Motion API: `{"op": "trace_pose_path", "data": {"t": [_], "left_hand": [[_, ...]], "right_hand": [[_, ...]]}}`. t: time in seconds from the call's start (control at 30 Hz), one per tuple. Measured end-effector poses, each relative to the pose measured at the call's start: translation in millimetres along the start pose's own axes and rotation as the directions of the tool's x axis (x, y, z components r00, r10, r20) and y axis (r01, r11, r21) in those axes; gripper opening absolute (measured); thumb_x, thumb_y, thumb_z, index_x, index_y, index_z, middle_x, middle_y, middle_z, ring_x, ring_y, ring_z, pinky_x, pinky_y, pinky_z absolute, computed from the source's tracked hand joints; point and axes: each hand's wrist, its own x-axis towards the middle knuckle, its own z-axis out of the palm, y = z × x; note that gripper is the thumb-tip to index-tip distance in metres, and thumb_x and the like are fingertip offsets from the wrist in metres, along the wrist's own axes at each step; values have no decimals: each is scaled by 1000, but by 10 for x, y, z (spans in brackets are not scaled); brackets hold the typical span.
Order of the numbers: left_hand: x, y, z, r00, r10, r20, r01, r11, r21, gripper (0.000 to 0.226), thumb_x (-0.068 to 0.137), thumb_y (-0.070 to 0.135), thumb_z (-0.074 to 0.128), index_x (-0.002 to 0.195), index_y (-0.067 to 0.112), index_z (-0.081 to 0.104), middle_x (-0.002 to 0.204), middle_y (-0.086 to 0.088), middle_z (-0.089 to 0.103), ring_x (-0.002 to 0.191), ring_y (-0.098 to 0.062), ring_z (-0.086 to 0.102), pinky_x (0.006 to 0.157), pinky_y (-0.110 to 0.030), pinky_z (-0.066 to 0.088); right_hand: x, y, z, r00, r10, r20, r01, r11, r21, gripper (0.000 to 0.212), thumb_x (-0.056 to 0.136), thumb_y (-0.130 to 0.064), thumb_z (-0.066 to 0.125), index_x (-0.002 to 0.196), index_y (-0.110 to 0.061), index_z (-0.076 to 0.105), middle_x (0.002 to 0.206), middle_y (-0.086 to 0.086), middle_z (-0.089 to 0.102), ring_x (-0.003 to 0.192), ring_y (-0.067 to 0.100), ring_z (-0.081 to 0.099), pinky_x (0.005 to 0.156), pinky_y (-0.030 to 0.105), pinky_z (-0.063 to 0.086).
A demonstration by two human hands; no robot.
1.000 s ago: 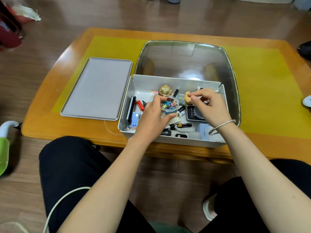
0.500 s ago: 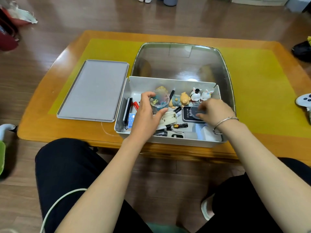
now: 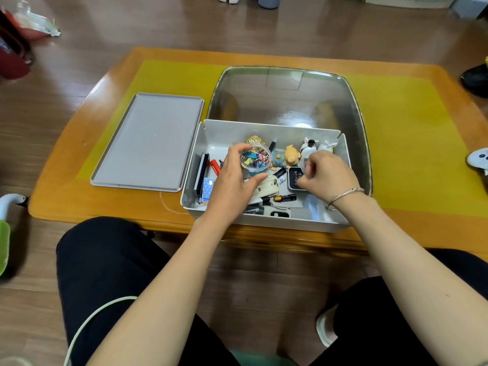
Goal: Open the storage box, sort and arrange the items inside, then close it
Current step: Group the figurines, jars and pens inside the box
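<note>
The grey storage box [image 3: 264, 126] stands open at the table's near edge, full of small items. Its flat grey lid [image 3: 148, 141] lies to the left on the table. My left hand [image 3: 232, 180] grips a clear round jar of coloured binder clips [image 3: 254, 159] just above the box's middle. My right hand [image 3: 327, 173] is inside the right part of the box, fingers curled over a black Wi-Fi device [image 3: 294, 178]; what it pinches is hidden. Small figurines [image 3: 307, 149], a gold ornament [image 3: 254, 140], a battery [image 3: 285, 198] and a red pen [image 3: 215, 166] lie in the box.
A large shiny metal tray [image 3: 353, 101] sits behind the box on the yellow mat [image 3: 409, 143] of the wooden table. A white object [image 3: 478, 158] lies at the table's right edge. My knees in black trousers are below the table's front edge.
My right hand left the yellow figurine, dropped onto the black device, then curled its fingers. My left hand kept the clip jar and shifted slightly; the figurines now show uncovered.
</note>
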Motion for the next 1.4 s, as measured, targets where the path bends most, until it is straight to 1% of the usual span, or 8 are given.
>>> {"op": "trace_pose_path", "data": {"t": [0.17,0.4,0.57,0.67,0.8,1.03,1.17,1.4], "left_hand": [[0,-8,-5,1000,-8,0,8,1000,1,55,84,24,72,120,35,31,120,10,44,111,-12,55,85,-21,51],[-3,-13,0,1000,3,19,-4,1000,20,47,83,25,73,115,30,38,121,11,49,101,0,46,83,-17,40],[-5,-9,11,998,36,49,-35,999,-12,48,79,23,77,106,30,37,110,7,57,89,-12,58,74,-31,51],[-7,-3,7,998,29,62,-24,997,-72,62,78,17,78,122,23,35,114,11,52,103,-13,60,84,-41,54],[-4,1,-16,994,25,106,-12,993,-119,77,79,17,77,137,29,28,118,31,41,115,-2,52,94,-36,52],[-4,18,-18,993,79,91,-65,987,-146,63,80,17,76,130,29,41,115,29,50,106,6,52,85,-18,50],[8,86,-52,996,-5,88,21,982,-188,60,77,27,79,127,28,46,113,19,55,97,6,57,75,-12,49],[55,109,-121,970,-127,206,184,941,-285,26,100,31,44,115,15,58,101,-2,66,92,-14,64,64,-21,50]], "right_hand": [[-58,-164,-161,975,23,-221,69,915,397,11,76,-22,59,73,-16,51,69,-1,56,59,9,48,54,17,38],[-79,-344,-222,998,-45,-50,67,545,836,18,95,-2,47,108,2,58,64,6,57,42,6,49,42,18,41],[-73,-470,-127,993,-97,69,-17,456,890,15,95,-4,48,101,-6,62,68,17,55,38,10,50,41,21,45],[-55,-515,-72,995,-65,82,-42,469,882,10,91,-6,57,95,-12,64,60,13,56,37,10,53,40,21,48],[-27,-517,-50,995,-56,80,-46,460,887,11,86,-10,65,97,-10,66,70,7,63,43,10,58,40,20,49],[-23,-502,11,935,-113,337,-254,451,855,21,90,-33,59,96,-13,64,77,4,67,52,16,64,42,26,52],[-9,-461,49,965,-114,234,-164,431,887,15,91,-27,60,91,-13,65,66,2,65,50,14,60,41,24,51],[3,-403,98,974,-130,187,-117,422,899,20,89,-22,61,106,-11,62,72,10,65,53,17,61,50,28,57]]}}
